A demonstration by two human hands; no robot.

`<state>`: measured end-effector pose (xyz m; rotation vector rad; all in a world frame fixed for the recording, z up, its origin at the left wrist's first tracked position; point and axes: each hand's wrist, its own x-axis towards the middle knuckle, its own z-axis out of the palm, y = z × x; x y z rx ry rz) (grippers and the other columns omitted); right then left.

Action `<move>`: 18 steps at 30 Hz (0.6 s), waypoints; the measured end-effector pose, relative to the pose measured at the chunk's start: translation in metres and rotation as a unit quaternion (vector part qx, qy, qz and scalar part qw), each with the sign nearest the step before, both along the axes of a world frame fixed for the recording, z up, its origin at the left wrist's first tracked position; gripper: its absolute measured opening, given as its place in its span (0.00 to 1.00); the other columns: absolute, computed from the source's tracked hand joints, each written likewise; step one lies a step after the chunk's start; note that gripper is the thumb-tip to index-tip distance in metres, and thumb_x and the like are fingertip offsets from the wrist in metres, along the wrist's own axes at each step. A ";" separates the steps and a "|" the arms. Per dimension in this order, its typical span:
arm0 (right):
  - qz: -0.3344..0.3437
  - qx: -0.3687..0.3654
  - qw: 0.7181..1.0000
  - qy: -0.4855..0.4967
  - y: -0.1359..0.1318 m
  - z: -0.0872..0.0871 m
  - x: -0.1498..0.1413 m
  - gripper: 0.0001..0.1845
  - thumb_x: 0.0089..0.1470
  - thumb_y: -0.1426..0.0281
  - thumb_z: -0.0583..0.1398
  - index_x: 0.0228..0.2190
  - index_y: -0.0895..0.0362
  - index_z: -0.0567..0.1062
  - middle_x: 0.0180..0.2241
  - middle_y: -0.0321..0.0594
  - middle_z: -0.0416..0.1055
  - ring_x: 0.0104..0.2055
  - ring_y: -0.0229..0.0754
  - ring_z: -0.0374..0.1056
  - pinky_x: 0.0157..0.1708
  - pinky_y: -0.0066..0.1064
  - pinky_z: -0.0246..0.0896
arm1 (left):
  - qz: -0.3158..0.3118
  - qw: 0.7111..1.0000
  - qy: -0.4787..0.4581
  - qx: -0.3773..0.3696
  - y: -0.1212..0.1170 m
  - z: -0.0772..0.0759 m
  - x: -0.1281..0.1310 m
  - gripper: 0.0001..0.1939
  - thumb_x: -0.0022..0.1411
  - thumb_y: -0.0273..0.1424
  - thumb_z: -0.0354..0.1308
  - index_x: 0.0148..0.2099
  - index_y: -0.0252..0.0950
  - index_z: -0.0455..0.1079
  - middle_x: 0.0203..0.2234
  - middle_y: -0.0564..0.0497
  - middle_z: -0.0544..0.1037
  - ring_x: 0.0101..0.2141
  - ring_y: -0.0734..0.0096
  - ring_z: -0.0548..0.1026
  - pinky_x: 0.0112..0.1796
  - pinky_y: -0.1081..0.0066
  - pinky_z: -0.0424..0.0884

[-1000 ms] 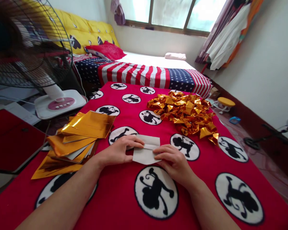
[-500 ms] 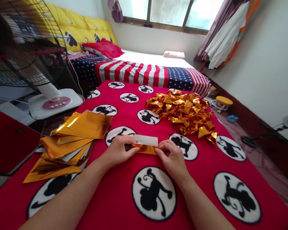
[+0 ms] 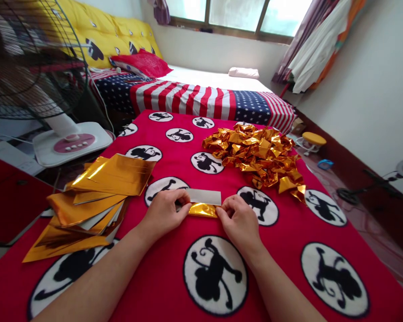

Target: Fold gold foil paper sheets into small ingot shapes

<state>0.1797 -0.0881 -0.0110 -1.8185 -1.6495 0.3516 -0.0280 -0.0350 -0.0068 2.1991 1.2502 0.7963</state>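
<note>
Head view: left hand (image 3: 166, 212) and right hand (image 3: 241, 220) pinch the foil sheet (image 3: 203, 209) between them

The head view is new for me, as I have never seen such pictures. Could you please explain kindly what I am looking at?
There is no machine here: these are a person's two bare hands. One camera, worn on the head, takes every picture, looking forward and down.

The left hand and the right hand pinch a partly folded sheet at its two ends; its gold strip lies nearer the person, its pale part beyond.

On the red cloth, flat gold sheets lie at left, and a pile of crinkled gold pieces at far right. Behind stands a bed.
</note>
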 end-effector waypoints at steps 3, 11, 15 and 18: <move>-0.012 -0.007 1.000 -0.023 0.001 0.000 0.000 0.10 0.51 0.69 0.60 0.20 0.54 0.68 0.28 0.35 0.69 0.26 0.37 0.64 0.26 0.30 0.53 | 0.014 1.000 0.012 0.009 -0.002 0.001 0.002 0.03 0.56 0.28 0.57 0.29 0.36 0.70 0.24 0.53 0.77 0.27 0.72 0.73 0.31 0.73 0.66; -0.025 -0.008 0.998 -0.055 0.002 -0.001 -0.003 0.10 0.50 0.68 0.60 0.20 0.54 0.68 0.27 0.35 0.69 0.25 0.37 0.63 0.24 0.30 0.49 | 0.035 0.999 0.034 0.012 -0.002 -0.001 0.005 0.02 0.54 0.28 0.58 0.29 0.37 0.70 0.24 0.53 0.76 0.27 0.71 0.72 0.31 0.72 0.66; -0.032 -0.024 0.997 -0.073 0.001 0.000 -0.004 0.10 0.51 0.68 0.60 0.21 0.54 0.68 0.28 0.35 0.68 0.26 0.37 0.64 0.24 0.30 0.49 | 0.052 0.997 0.059 0.026 -0.003 -0.001 0.003 0.01 0.54 0.28 0.59 0.32 0.37 0.69 0.24 0.54 0.74 0.28 0.69 0.71 0.33 0.69 0.66; -0.040 -0.030 0.995 -0.083 0.001 0.002 -0.005 0.08 0.51 0.68 0.60 0.22 0.54 0.68 0.29 0.35 0.68 0.26 0.37 0.64 0.25 0.30 0.50 | 0.084 0.993 0.070 0.048 -0.001 -0.001 0.000 0.09 0.53 0.30 0.62 0.37 0.38 0.69 0.27 0.53 0.73 0.31 0.65 0.71 0.36 0.66 0.66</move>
